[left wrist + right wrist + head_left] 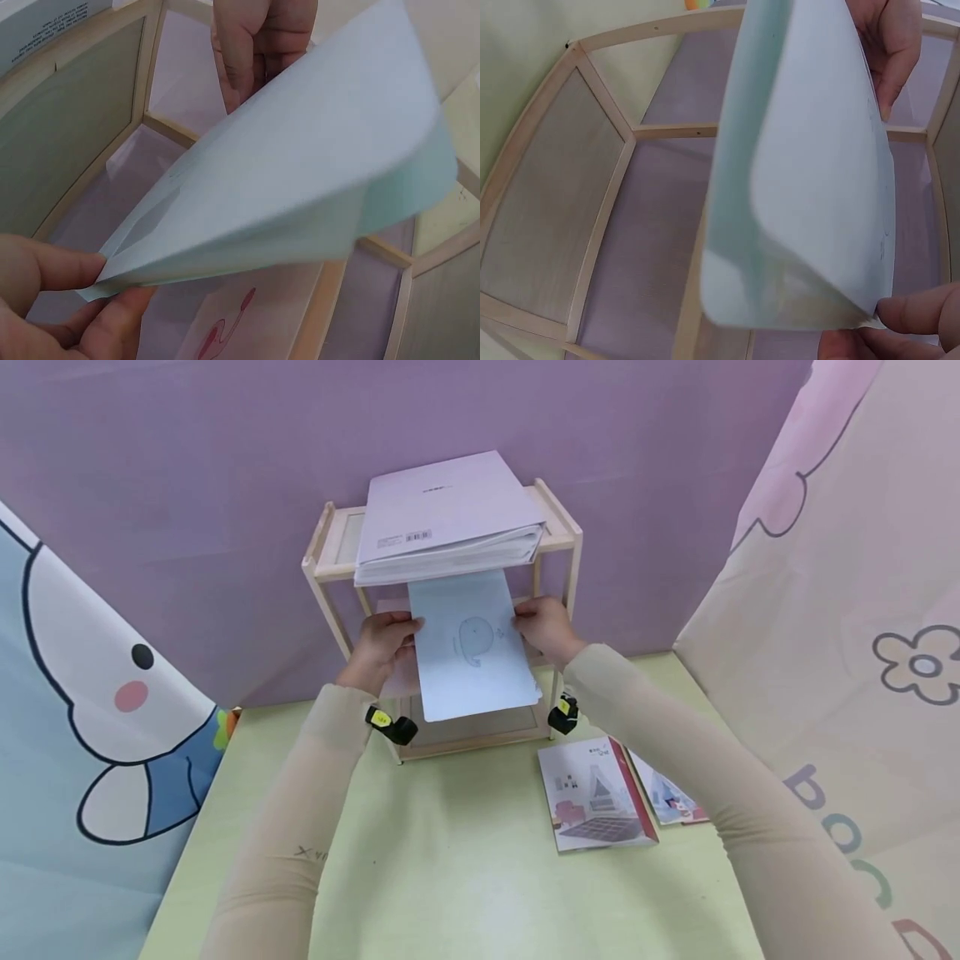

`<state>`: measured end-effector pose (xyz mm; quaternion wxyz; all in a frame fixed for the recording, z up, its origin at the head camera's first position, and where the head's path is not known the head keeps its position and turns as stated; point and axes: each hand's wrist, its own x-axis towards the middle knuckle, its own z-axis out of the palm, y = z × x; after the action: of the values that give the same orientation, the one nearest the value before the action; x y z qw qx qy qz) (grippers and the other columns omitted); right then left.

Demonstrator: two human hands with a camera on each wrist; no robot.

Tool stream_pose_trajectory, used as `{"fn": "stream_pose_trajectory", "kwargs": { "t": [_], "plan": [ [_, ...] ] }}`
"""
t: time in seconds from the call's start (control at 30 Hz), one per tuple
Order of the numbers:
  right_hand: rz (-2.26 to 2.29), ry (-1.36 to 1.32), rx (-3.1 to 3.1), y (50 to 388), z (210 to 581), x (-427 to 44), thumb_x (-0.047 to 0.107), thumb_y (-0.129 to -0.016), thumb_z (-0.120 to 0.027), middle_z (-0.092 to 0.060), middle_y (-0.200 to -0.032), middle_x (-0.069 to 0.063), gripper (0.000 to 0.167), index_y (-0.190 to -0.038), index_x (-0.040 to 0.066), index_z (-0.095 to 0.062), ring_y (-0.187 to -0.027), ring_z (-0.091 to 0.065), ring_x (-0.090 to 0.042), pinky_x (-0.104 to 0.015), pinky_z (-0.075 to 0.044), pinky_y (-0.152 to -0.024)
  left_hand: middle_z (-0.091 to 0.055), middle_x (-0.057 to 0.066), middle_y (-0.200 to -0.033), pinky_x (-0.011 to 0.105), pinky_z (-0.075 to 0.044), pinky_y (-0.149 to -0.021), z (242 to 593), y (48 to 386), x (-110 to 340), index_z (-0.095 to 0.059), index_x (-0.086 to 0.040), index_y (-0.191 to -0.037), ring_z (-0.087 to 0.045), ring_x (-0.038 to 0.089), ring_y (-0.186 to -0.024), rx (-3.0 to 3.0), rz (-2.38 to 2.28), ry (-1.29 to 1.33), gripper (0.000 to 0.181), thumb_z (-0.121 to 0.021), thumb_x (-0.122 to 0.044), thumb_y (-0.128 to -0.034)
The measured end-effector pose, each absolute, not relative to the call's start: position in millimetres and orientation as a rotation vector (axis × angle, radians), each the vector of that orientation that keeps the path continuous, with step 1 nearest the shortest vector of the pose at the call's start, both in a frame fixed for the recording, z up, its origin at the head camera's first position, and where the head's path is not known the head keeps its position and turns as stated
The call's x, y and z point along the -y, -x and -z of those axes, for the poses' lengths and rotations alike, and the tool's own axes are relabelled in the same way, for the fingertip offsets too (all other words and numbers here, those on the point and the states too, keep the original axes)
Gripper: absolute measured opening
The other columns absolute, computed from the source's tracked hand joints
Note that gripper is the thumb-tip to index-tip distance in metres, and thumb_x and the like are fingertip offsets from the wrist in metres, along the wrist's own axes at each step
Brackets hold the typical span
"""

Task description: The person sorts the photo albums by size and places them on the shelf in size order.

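A thin pale-blue booklet [480,685] with a small whale-like drawing hangs in front of the small wooden rack [320,550]. My left hand [384,647] pinches its left edge between thumb and fingers. At the opposite edge, my right hand [550,628] pinches it the same way. Both wrist views show the booklet's leaves [300,150] bowed and slightly parted. A large pale book [450,497] with a barcode lies on the rack's top and juts past its front, above the booklet. Behind the booklet is a pink booklet [236,322] with a red drawing, partly hidden.
On the green table [450,877], a book with a red spine [596,797] lies right of the rack, beside another illustrated book [670,793]. The rack's lower shelf [480,727] sits below the hands. A purple cloth backdrop [225,527] stands behind, with printed cloths on both sides.
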<state>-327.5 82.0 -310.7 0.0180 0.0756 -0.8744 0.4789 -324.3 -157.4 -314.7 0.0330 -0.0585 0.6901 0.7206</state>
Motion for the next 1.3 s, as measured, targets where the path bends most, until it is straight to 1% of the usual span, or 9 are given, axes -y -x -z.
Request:
{"fn": "stream_pose_trajectory", "kwargs": {
  "t": [0.17,0.27,0.33,0.4,0.53,0.73,0.9,1.0,1.3],
  "plan": [
    [-1.428,-0.263,2.705,332,307,-79,-0.001,-0.092,-0.05,-0.057,-0.123,-0.026,0.03,-0.119,-0.013,-0.056,-0.112,-0.057,-0.033,-0.039,-0.049,-0.092,-0.061,0.008,-0.099,0.021,-0.051,-0.062,315,329,156,-0.053,0.01,-0.123,-0.058,0.012,-0.077,-2.125,-2.22,0.219,0.035,-0.059,-0.004,-0.0914],
    [-1.387,-0.248,2.719,335,306,-78,-0.001,-0.092,-0.051,-0.06,-0.118,-0.026,0.028,-0.116,-0.012,-0.058,-0.102,-0.06,-0.029,-0.036,-0.051,-0.088,-0.06,0.011,-0.105,0.022,-0.051,-0.064,314,332,155,-0.055,0.007,-0.122,-0.059,0.014,-0.081,-2.137,-2.204,0.224,0.032,-0.058,-0.006,-0.0922],
    [-1.323,-0.254,2.729,339,305,-77,-0.001,-0.091,-0.051,-0.065,-0.091,-0.02,0.018,-0.093,-0.012,-0.065,-0.078,-0.059,-0.022,-0.029,-0.052,-0.071,-0.061,0.011,-0.107,0.022,-0.051,-0.065,313,334,154,-0.056,0.006,-0.122,-0.06,0.014,-0.082,-2.141,-2.196,0.215,0.032,-0.058,-0.007,-0.0925],
    [-1.28,-0.248,2.726,342,303,-77,-0.001,-0.09,-0.05,-0.056,-0.064,-0.011,0.025,-0.066,-0.006,-0.057,-0.058,-0.048,-0.016,-0.024,-0.043,-0.054,-0.063,0.011,-0.105,0.023,-0.052,-0.065,311,336,153,-0.056,0.005,-0.122,-0.062,0.014,-0.08,-2.139,-2.207,0.2,0.032,-0.059,-0.006,-0.0923],
    [-1.269,-0.175,2.722,351,302,-76,-0.002,-0.088,-0.05,-0.024,-0.051,0.002,0.042,-0.052,0.008,-0.03,-0.044,-0.024,-0.01,-0.024,-0.023,-0.043,-0.064,0.015,-0.105,0.027,-0.054,-0.068,309,340,149,-0.055,0.007,-0.123,-0.065,0.014,-0.076,-2.134,-2.232,0.162,0.033,-0.058,-0.004,-0.092],
    [-1.568,0.094,2.639,357,298,-70,-0.006,-0.085,-0.048,-0.039,-0.055,-0.003,0.036,-0.06,0.011,-0.028,-0.049,-0.039,-0.014,-0.027,-0.03,-0.042,-0.063,0.02,-0.114,0.034,-0.051,-0.083,310,348,142,-0.058,0.006,-0.121,-0.065,0.015,-0.077,-2.16,-2.236,0.239,0.031,-0.059,-0.004,-0.0908],
    [-1.719,0.15,2.572,353,294,-68,-0.006,-0.084,-0.049,-0.064,-0.104,-0.016,0.009,-0.089,0.0,-0.054,-0.088,-0.063,-0.025,-0.034,-0.053,-0.074,-0.061,0.02,-0.121,0.041,-0.049,-0.091,308,350,137,-0.056,0.005,-0.123,-0.066,0.023,-0.09,-2.147,-2.238,0.27,0.033,-0.058,-0.002,-0.0911],
    [-1.715,0.176,2.606,353,292,-68,-0.006,-0.083,-0.051,-0.059,-0.12,-0.018,0.033,-0.116,-0.002,-0.054,-0.106,-0.059,-0.03,-0.041,-0.05,-0.091,-0.06,0.021,-0.121,0.042,-0.05,-0.091,308,352,134,-0.055,0.006,-0.123,-0.065,0.029,-0.101,-2.15,-2.231,0.289,0.033,-0.058,-0.001,-0.0908],
    [-1.429,0.171,2.81,366,285,-69,-0.004,-0.082,-0.052,-0.06,-0.117,-0.023,0.042,-0.123,-0.006,-0.052,-0.106,-0.06,-0.034,-0.042,-0.05,-0.09,-0.062,0.021,-0.118,0.034,-0.052,-0.078,316,362,126,-0.056,0.006,-0.122,-0.064,0.028,-0.096,-2.194,-2.236,0.337,0.033,-0.058,0.0,-0.0893]
  ]
}}
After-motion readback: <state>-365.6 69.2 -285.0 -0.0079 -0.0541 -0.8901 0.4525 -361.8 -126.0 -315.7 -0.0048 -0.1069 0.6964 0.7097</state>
